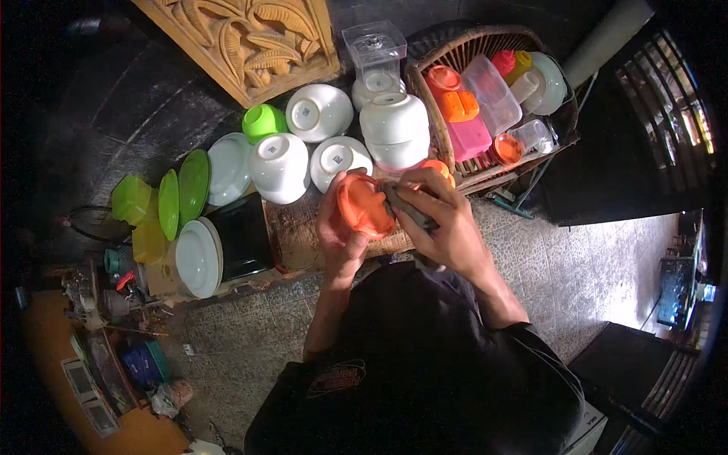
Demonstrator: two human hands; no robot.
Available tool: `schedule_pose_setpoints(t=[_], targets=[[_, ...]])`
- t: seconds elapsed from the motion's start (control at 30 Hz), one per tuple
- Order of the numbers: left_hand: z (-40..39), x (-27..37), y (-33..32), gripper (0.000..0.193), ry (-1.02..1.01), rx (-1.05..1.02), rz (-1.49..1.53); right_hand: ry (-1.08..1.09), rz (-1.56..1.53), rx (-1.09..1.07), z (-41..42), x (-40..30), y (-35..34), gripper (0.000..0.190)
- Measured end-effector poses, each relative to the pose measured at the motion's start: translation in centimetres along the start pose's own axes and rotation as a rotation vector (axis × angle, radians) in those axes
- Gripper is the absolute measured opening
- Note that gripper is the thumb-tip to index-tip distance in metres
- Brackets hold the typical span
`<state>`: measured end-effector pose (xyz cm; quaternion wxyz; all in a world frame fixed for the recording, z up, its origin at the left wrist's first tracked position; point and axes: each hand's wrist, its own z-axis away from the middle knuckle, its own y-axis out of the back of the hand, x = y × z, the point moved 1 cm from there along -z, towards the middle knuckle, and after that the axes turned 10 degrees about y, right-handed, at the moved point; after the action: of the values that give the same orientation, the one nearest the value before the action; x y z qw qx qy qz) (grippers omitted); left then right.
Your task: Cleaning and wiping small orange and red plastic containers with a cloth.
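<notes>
My left hand (pixel 341 242) holds a small orange plastic dish (pixel 364 207) by its rim, above the near edge of the wooden table (pixel 301 233). Pinched in the fingers of my right hand (pixel 449 222) is a dark grey cloth (pixel 408 207), against the dish's right side. Beyond my hands stand white bowls (pixel 281 168) turned upside down, some of them stacked. Just behind my right fingers another orange plastic piece (pixel 438 166) shows in part. A bright green bowl (pixel 263 123) rests among the white ones.
On the right, a woven basket (pixel 424 108) holds plastic containers, cups and squeeze bottles. Green plates (pixel 193 187), white plates (pixel 196 259) and yellow-green containers (pixel 132 199) stand at the left. A carved wooden panel (pixel 267 51) and a clear plastic container (pixel 372 48) are at the back.
</notes>
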<state>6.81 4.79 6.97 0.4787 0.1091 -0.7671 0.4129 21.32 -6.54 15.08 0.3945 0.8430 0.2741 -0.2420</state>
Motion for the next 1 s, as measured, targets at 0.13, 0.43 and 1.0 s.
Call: schedule_pose_setpoints(t=[0.13, 0.43, 1.0], targets=[[-0.3, 0.2, -0.4, 0.099, -0.020, -0.009, -0.005, -0.044, -0.066, -0.023, 0.5, -1.7, 0.2, 0.028], [-0.6, 0.8, 0.3, 0.099, -0.023, -0.079, -0.103, -0.077, -0.303, 0.079, -1.7, 0.2, 2.0, 0.023], [-0.3, -0.6, -0.3, 0.094, -0.187, -0.133, -0.150, -0.186, 0.037, 0.195, 0.3, -1.8, -0.9, 0.021]])
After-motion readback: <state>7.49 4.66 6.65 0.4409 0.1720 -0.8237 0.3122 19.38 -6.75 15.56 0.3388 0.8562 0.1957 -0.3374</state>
